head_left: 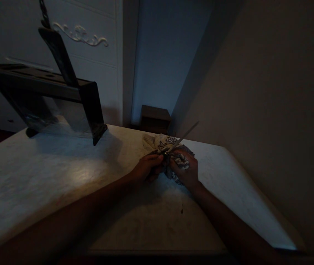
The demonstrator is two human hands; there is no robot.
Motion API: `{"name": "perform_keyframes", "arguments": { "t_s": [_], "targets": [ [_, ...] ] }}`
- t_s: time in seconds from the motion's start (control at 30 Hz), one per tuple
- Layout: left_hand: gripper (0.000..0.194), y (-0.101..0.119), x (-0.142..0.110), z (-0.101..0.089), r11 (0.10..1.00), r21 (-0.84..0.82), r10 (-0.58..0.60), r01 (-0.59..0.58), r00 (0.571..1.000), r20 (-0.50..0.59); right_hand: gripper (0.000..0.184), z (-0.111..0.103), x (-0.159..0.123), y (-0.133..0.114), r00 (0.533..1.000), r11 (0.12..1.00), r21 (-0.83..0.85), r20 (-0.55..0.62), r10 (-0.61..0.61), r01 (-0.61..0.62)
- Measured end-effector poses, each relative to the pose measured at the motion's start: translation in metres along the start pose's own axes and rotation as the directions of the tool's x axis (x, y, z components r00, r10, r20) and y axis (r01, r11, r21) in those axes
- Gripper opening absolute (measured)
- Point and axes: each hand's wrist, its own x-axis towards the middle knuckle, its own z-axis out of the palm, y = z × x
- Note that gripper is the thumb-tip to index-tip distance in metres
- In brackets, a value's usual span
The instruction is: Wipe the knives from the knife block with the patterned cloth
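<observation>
A long thin metal blade [186,135], likely a knife, points up and to the right above a pale countertop [63,173]. My left hand [147,167] is closed on its handle end. My right hand [186,169] is closed around a patterned cloth [161,141] bunched at the base of the blade. Part of the cloth spreads on the counter behind both hands. The room is dim and the handle itself is hidden by my fingers.
A dark knife block [49,92] stands at the back left of the counter, with one handle sticking up from it. A wall rises close on the right. A white ornamented door and a small brown box [155,117] lie behind.
</observation>
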Motion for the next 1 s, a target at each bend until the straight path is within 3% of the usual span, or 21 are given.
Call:
{"name": "perform_keyframes", "arguments": {
  "t_s": [0.3,0.43,0.6,1.0],
  "targets": [
    [0.028,0.002,0.002,-0.011,0.974,-0.192,-0.108,0.12,0.992,0.071,0.016,0.002,-0.004,0.005,0.99,0.989,0.089,-0.066,0.127,-0.121],
    [0.03,0.002,0.003,-0.015,0.961,-0.239,-0.104,0.138,0.983,0.15,0.015,0.003,-0.002,0.003,0.992,0.994,0.051,-0.072,0.1,-0.096],
    [0.033,0.0,0.002,-0.016,0.966,-0.216,-0.106,0.144,0.979,0.176,0.014,0.003,0.001,-0.002,0.998,0.999,0.025,-0.063,0.022,-0.021],
    [0.039,-0.003,0.0,-0.01,1.0,-0.003,-0.015,0.015,0.991,0.13,0.014,0.0,0.001,-0.002,0.997,0.997,0.038,0.048,-0.062,0.061]
  ]
}}
